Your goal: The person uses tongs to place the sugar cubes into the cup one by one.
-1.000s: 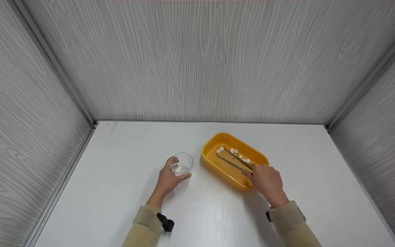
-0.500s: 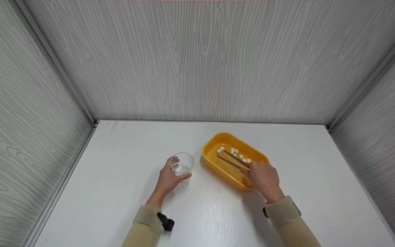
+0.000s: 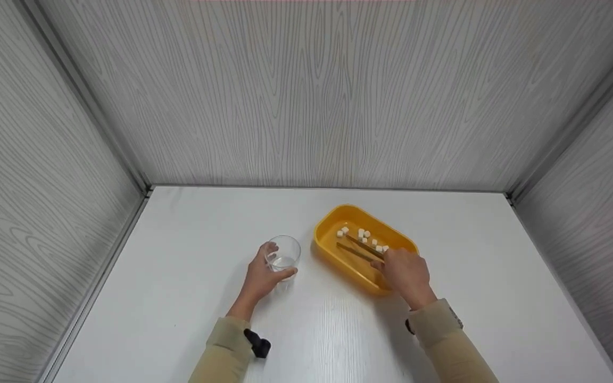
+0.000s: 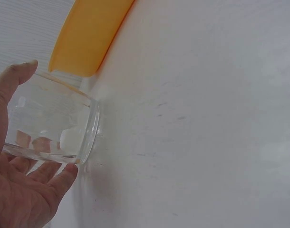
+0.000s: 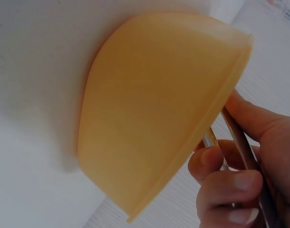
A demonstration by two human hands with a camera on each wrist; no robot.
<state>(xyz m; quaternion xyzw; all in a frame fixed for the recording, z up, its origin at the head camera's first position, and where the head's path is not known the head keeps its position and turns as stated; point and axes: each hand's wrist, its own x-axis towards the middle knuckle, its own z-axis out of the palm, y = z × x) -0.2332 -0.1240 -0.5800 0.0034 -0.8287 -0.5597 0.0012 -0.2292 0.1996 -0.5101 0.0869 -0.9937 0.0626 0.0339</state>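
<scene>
My left hand (image 3: 262, 275) holds a clear drinking glass (image 3: 283, 254) upright on the white table, thumb on the near side and fingers around the far side. In the left wrist view the glass (image 4: 47, 118) sits between thumb and fingers. My right hand (image 3: 405, 274) grips metal tongs (image 3: 365, 247), whose two arms reach apart into a yellow tray (image 3: 346, 272). Several small white cubes (image 3: 361, 233) lie in the tray, most beyond the tongs' far arm. Two of them are just past the tips. The right wrist view shows the tongs (image 5: 240, 140) pinched between thumb and fingers; the tray wall hides their tips.
The white table (image 3: 200, 229) is enclosed by a grey wood-grain panel (image 3: 306, 96) at the back and others at both sides. The tray stands to the right of the glass, a small gap between them. A black strap device (image 3: 257, 343) is on the left wrist.
My right hand has shifted slightly left and forward, while the tongs' tips have drawn back a little from the two cubes. My left hand and the glass stay put.
</scene>
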